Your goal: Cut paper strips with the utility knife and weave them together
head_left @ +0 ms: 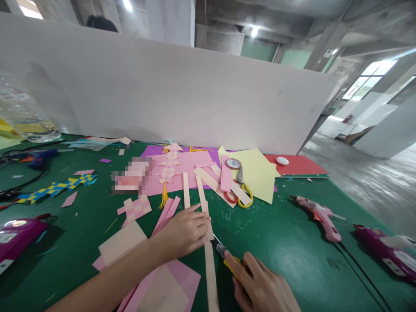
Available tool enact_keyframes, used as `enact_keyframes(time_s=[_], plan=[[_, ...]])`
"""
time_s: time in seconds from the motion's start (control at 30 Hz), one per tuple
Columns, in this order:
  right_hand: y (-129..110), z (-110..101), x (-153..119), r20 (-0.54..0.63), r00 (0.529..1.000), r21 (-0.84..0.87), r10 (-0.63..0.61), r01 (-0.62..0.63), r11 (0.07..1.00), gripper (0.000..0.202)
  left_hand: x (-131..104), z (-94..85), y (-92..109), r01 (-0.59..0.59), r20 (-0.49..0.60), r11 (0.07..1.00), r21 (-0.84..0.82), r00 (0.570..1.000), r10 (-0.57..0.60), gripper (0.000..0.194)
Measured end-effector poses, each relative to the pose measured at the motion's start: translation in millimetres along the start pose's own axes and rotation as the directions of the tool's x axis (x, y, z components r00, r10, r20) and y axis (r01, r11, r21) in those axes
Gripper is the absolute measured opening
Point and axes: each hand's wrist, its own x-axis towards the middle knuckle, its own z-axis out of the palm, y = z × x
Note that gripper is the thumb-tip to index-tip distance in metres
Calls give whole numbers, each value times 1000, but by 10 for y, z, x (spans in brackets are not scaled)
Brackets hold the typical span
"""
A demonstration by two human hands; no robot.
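Note:
My left hand (191, 227) lies over a cream paper strip (207, 223), its fingers pressing down on the table. In my right hand (260, 284) is a yellow-handled utility knife (222, 251). The blade touches or nearly touches the right edge of the strip below my left fingers. A longer cream strip (210, 273) runs from there toward the bottom edge. Another pale strip (186, 190) lies just beyond my left hand, and folded pink strips (165, 214) are beside its wrist. Under my left forearm are pink and cream paper sheets (125, 242).
Scissors (246, 197) and a tape roll (233, 163) lie on yellow paper (255, 167). A woven pink piece with a tassel (164, 195) is at the back. On the right are a pink glue gun (321, 214) and its cord. A white partition (182, 91) stands behind the green table.

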Motion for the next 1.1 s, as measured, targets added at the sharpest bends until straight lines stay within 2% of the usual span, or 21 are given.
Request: enact_keyframes(time_s=[0.23, 0.83, 1.1], plan=[[-8, -12, 14, -9, 1000, 19, 26, -26, 999, 45, 5, 7, 15, -4, -2, 999, 42, 1000, 4, 20], [5, -21, 13, 35, 998, 27, 50, -51, 998, 45, 17, -12, 26, 25, 3, 1000, 11, 1000, -25, 21], [-13, -19, 50, 45, 996, 47, 79, -81, 996, 46, 27, -31, 30, 37, 42, 999, 8, 998, -38, 24]])
